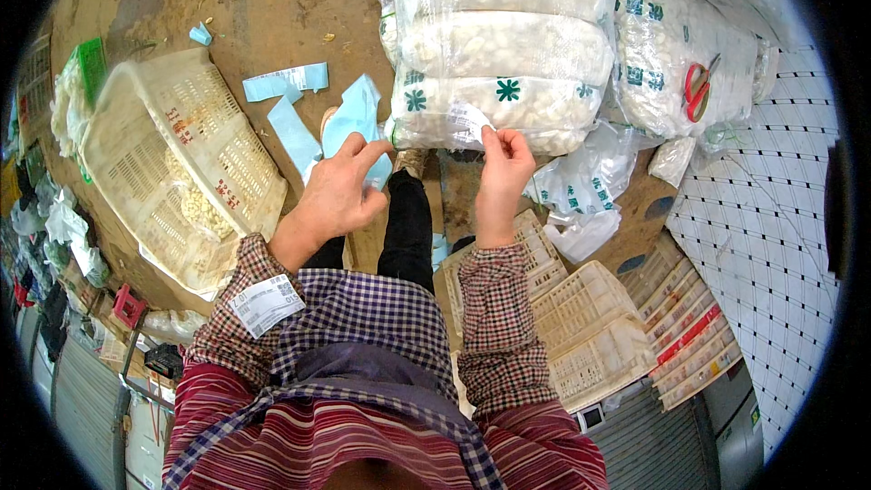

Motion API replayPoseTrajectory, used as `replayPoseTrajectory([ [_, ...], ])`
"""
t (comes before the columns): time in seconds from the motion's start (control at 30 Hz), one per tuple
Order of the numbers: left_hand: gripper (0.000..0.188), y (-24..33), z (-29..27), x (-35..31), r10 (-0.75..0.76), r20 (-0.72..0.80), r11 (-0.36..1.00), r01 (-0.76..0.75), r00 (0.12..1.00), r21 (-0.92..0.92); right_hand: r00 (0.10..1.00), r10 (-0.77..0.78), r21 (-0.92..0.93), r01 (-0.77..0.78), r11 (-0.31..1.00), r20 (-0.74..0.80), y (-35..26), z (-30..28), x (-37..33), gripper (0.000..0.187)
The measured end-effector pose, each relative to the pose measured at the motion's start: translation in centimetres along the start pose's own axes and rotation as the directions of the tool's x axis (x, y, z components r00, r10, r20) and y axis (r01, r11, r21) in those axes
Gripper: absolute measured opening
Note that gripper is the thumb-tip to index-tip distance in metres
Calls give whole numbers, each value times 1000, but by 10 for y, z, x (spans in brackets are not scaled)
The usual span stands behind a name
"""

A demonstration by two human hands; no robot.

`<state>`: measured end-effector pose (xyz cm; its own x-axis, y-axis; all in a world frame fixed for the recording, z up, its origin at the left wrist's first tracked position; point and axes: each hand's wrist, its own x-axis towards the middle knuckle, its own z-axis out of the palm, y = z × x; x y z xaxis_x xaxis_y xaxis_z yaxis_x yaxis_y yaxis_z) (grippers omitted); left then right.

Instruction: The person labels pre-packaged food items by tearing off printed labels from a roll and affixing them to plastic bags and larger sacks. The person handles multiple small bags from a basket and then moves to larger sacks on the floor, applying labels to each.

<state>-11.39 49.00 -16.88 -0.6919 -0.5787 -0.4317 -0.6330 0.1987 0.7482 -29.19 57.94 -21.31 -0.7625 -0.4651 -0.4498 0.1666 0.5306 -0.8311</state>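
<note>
My right hand (504, 169) pinches a white printed label (469, 121) between thumb and fingers. The label lies against the near end of a large clear plastic bag (508, 36) packed with whitish pieces and marked in green. To its left, my left hand (337, 192) has light blue label backing paper (356, 113) at its fingers, partly hidden behind them. The paper hangs in front of my foot. Another white printed label (268, 306) is stuck on my left checked sleeve.
A cream plastic basket (195, 118) with pale pieces tilts at left. Blue paper strips (295, 82) lie on the brown floor. Red-handled scissors (698, 93) rest on a second filled bag (671, 54). Cream crates (590, 331) and loose plastic bags (585, 177) are at right.
</note>
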Motion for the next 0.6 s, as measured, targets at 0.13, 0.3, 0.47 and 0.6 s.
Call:
replayPoseTrajectory([
  [0.13,33,6,7,2,-74,59,986,82,996,-148,860,-504,-437,486,757,85,-6,-7,-12,15],
  [0.3,23,7,18,4,-81,121,947,114,989,-299,918,-375,-373,395,839,128,-10,-23,-18,12],
  [0.47,27,9,32,9,-46,32,974,52,998,-218,1000,-10,-84,11,996,18,-7,-20,-6,15],
  [0.6,41,32,34,38,-21,-45,1000,21,999,-3,998,45,-66,-48,997,-53,-1,-7,20,19],
])
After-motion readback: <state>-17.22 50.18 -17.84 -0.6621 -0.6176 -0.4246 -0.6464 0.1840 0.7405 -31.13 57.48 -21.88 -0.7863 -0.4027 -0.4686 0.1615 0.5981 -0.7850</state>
